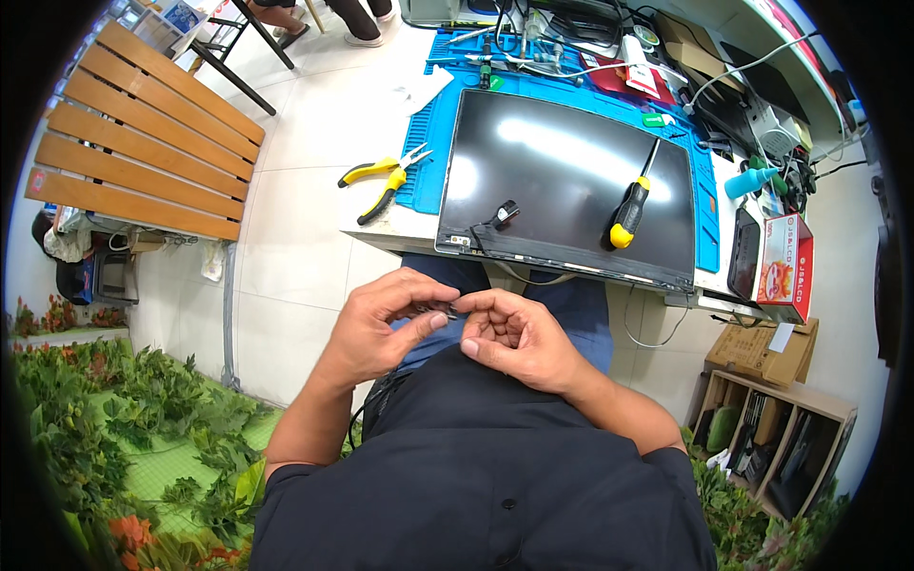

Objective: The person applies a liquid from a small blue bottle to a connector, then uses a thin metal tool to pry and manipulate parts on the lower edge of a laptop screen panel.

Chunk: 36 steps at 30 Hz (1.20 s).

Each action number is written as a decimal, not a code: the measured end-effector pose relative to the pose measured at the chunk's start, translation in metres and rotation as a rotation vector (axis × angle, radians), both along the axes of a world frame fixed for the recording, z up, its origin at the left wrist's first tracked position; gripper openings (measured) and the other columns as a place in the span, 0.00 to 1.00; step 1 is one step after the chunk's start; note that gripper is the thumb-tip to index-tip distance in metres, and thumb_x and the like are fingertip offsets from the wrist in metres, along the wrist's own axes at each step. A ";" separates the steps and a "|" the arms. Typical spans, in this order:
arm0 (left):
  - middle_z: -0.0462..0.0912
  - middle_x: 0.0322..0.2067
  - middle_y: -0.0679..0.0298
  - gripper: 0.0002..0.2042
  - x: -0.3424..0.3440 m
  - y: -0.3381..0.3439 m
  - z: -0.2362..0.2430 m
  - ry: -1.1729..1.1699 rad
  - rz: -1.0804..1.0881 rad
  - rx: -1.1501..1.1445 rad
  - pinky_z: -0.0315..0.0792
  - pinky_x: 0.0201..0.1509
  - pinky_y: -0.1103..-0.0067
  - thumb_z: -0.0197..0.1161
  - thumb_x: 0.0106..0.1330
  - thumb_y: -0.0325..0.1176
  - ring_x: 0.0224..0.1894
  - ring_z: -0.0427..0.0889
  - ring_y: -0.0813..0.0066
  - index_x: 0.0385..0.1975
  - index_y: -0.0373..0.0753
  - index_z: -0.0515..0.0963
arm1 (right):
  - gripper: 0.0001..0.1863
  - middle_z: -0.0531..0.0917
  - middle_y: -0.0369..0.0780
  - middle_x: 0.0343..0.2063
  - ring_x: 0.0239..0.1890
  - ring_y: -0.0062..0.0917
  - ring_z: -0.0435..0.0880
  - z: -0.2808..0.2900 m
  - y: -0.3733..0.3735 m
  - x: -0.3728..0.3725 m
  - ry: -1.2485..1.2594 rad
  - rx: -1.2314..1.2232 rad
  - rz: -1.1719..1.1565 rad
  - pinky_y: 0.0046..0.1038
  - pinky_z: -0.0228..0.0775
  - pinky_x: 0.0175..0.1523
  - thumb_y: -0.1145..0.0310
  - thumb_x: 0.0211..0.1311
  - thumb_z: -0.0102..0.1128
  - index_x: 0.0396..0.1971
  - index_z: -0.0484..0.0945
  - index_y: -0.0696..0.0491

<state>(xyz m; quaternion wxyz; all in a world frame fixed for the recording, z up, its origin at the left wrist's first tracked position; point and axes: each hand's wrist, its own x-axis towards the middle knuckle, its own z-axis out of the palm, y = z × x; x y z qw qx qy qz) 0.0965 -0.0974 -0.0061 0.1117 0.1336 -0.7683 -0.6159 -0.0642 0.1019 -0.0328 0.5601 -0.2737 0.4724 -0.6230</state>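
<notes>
Head view finds a small metallic piece (440,309) held above the person's lap, short of the bench and apart from the display panel (562,190). Left hand (379,322): thumb and forefinger pinched on the piece. Right hand (514,340): fingers curled, forefinger tip meeting the piece; whether it also grips cannot be determined. The panel lies glossy face up over the blue mat (431,119), its near edge showing a narrow bare strip. A screwdriver (628,215) and a small black item (506,213) rest on it; pliers (391,182) lie open to its left. Progress, in my judgement: handling of the piece is unfinished, both tools are out of use, and the remaining steps cannot be established.
</notes>
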 end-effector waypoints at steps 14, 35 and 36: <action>0.89 0.45 0.57 0.17 0.007 0.018 -0.013 0.063 0.009 0.071 0.88 0.47 0.80 0.79 0.69 0.19 0.43 0.91 0.76 0.57 0.30 0.89 | 0.13 0.88 0.34 0.35 0.32 0.12 0.83 0.002 0.007 0.004 0.089 0.130 -0.073 0.19 0.75 0.34 0.62 0.81 0.73 0.46 0.85 0.57; 0.91 0.39 0.60 0.18 -0.004 0.029 -0.012 0.069 0.003 -0.135 0.85 0.43 0.78 0.81 0.69 0.25 0.39 0.91 0.74 0.58 0.34 0.90 | 0.11 0.85 0.30 0.28 0.29 0.08 0.75 -0.004 0.018 0.006 0.231 0.077 -0.148 0.20 0.67 0.33 0.65 0.81 0.72 0.42 0.85 0.58; 0.91 0.40 0.59 0.18 -0.004 0.029 -0.012 0.064 -0.012 -0.134 0.85 0.44 0.78 0.80 0.70 0.25 0.39 0.92 0.73 0.58 0.34 0.90 | 0.11 0.85 0.30 0.28 0.29 0.08 0.76 -0.004 0.019 0.006 0.268 0.078 -0.146 0.20 0.68 0.33 0.66 0.81 0.73 0.42 0.85 0.59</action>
